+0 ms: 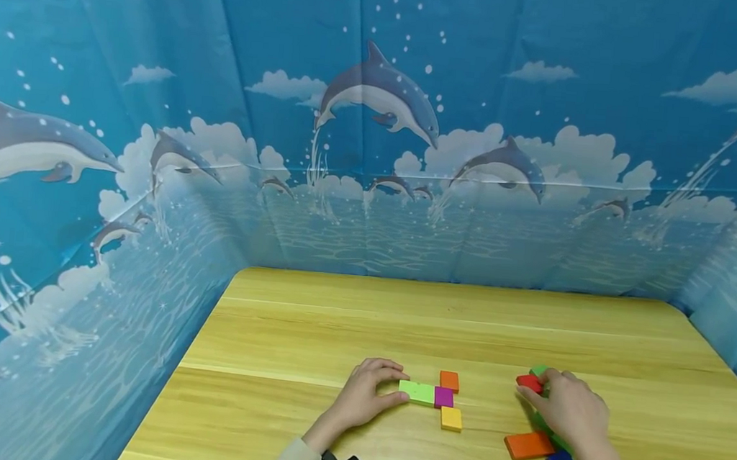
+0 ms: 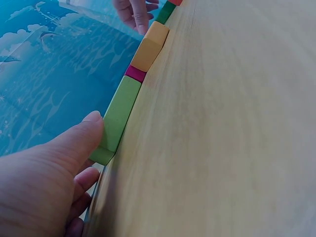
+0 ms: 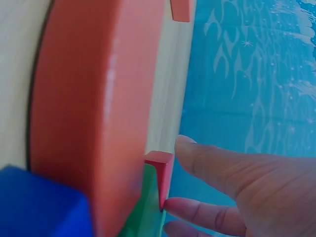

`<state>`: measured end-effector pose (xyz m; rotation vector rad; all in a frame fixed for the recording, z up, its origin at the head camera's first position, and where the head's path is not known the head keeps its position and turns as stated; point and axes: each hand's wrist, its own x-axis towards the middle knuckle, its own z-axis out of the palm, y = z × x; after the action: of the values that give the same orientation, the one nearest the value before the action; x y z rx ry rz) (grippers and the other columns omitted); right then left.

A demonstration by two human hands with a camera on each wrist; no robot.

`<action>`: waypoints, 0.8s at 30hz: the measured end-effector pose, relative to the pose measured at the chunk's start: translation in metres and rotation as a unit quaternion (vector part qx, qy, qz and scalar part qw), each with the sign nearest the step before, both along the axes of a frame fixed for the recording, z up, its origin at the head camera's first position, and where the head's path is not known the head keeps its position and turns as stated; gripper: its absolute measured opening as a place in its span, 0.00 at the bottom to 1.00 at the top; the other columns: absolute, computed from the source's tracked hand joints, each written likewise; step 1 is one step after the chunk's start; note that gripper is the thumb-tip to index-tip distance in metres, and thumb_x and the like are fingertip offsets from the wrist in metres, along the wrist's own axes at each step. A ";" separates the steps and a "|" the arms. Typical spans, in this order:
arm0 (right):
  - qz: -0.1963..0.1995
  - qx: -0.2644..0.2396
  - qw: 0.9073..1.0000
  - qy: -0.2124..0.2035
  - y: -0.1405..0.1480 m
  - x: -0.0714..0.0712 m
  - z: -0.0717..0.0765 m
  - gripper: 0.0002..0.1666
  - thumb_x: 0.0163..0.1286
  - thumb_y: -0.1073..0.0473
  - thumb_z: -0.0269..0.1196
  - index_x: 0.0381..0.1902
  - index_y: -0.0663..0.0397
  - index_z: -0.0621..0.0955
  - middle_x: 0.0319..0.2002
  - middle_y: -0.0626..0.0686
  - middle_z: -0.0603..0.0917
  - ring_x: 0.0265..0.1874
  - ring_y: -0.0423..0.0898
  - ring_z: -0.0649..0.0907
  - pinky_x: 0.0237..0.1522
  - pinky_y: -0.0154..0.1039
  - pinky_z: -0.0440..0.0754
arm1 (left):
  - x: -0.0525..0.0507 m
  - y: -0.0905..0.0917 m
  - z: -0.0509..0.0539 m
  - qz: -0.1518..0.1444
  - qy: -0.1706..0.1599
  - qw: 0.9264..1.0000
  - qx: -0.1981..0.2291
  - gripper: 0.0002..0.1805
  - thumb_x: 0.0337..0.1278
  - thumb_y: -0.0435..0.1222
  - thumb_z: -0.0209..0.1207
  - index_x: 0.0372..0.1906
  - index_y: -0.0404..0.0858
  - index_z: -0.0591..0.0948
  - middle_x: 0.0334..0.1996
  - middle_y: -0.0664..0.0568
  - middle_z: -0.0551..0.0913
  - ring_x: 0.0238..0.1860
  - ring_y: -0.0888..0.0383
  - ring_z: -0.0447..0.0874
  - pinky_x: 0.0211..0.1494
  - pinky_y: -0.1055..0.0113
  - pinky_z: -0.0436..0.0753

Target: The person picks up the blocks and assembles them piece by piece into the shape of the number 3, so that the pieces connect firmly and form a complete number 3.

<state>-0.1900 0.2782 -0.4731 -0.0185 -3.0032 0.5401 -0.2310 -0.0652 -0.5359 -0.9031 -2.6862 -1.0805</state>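
Wooden table: picking step apparently in hand

Left hand pinches a light-green block, at nine o'clock to a purple block; an orange block and a yellow block sit at one and five. At three, the right hand reaches a red block; whether clamped, I cannot tell. Next probably calls for a firm pinch.

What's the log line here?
left hand: touching lime block | right hand: at red block | magenta block: abutting lime block
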 end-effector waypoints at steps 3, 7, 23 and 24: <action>-0.010 0.002 1.000 -0.005 0.001 0.000 -0.001 0.31 0.57 0.38 0.67 0.36 0.64 0.81 0.19 0.49 0.70 0.15 0.45 0.68 0.16 0.37 0.61 | 0.000 0.000 0.000 -0.001 0.001 1.000 0.000 0.21 0.57 0.56 0.58 0.51 0.50 0.82 0.54 0.60 0.76 0.58 0.59 0.68 0.60 0.54 0.65; -0.014 0.000 1.000 -0.012 0.001 0.000 -0.003 0.30 0.57 0.38 0.67 0.35 0.63 0.81 0.19 0.48 0.71 0.15 0.45 0.69 0.15 0.38 0.62 | 0.000 0.000 0.000 0.000 0.003 1.000 -0.002 0.21 0.58 0.56 0.58 0.51 0.50 0.82 0.54 0.60 0.76 0.58 0.59 0.68 0.60 0.54 0.65; 0.053 -0.006 0.999 0.003 -0.021 0.005 -0.005 0.23 0.51 0.40 0.71 0.31 0.54 0.84 0.23 0.45 0.78 0.22 0.43 0.77 0.20 0.41 0.73 | 0.001 0.000 0.002 0.000 -0.001 1.000 0.000 0.21 0.58 0.55 0.58 0.51 0.50 0.83 0.54 0.59 0.76 0.57 0.60 0.68 0.60 0.55 0.65; 0.057 -0.006 0.998 0.006 -0.023 0.007 -0.006 0.23 0.51 0.40 0.72 0.30 0.53 0.84 0.23 0.45 0.78 0.22 0.42 0.76 0.20 0.41 0.73 | 0.001 0.000 0.002 0.000 -0.001 1.000 0.000 0.21 0.58 0.55 0.58 0.51 0.50 0.83 0.54 0.60 0.76 0.57 0.60 0.68 0.59 0.55 0.65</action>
<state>-0.1830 0.2552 -0.4788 0.1562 -3.0025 0.5678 -0.2298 -0.0651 -0.5339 -0.9025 -2.6881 -1.0813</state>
